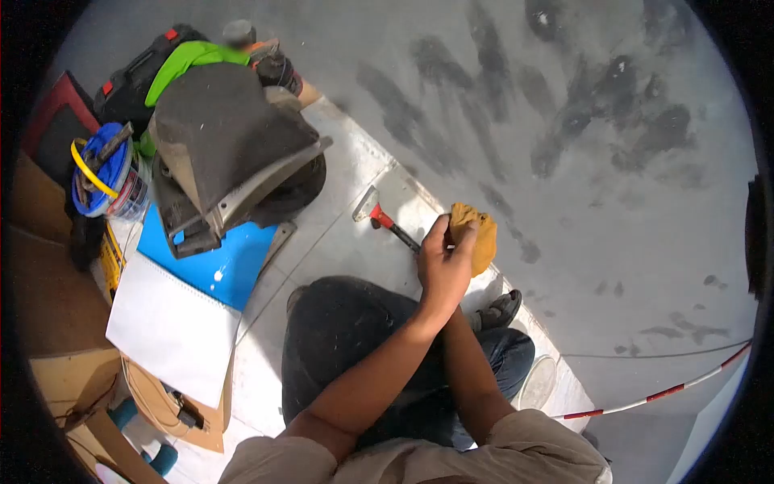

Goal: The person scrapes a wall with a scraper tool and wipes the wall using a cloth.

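Note:
My left hand (pixel 443 270) is raised over my lap, its fingers closed against a crumpled mustard-yellow cloth (pixel 481 242). My right forearm passes behind my left wrist, and the right hand is hidden there, so its grip does not show. A scraper (pixel 384 218) with a red and black handle and a wide pale blade points up and left from my left hand. The end of its handle disappears behind that hand; I cannot tell whether it is held or lies on the floor.
A dark bag (pixel 218 129) stands at left, beside a blue bucket (pixel 105 173) with tools. Below are a white spiral pad (pixel 173 327) and cardboard boxes (pixel 76 379). A grey wall (pixel 613 218) with dark smears rises at right. A red-and-white tape (pixel 661 395) crosses lower right.

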A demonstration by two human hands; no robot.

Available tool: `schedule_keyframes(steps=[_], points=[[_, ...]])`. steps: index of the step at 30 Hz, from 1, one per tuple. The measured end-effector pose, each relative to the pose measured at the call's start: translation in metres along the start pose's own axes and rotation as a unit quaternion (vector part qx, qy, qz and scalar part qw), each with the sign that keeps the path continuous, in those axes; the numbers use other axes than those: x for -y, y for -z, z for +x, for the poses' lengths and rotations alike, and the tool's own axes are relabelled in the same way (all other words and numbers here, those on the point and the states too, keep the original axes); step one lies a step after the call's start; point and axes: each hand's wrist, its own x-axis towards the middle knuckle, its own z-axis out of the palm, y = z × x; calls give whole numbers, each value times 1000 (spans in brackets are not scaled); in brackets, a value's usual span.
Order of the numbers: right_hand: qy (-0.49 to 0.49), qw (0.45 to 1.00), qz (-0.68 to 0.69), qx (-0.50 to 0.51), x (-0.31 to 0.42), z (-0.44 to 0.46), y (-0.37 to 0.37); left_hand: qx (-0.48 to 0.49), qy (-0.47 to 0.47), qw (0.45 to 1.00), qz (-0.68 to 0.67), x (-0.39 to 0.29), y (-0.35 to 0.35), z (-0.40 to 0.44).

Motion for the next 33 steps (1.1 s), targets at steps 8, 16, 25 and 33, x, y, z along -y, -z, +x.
schedule_keyframes(steps=[8,16,25,33], points=[[7,978,116,-172,30,80,71,24,-132,990,-44,-40,-14,-20],[-37,910,327,-253,128,200,216,-14,-100,992,-73,-40,-5,-14],[-51,892,375,-246,118,254,215,-25,-40,996,-79,-44,-7,-13],[-74,878,407,-241,113,263,218,-20,-21,996,-86,-35,-5,-11]])
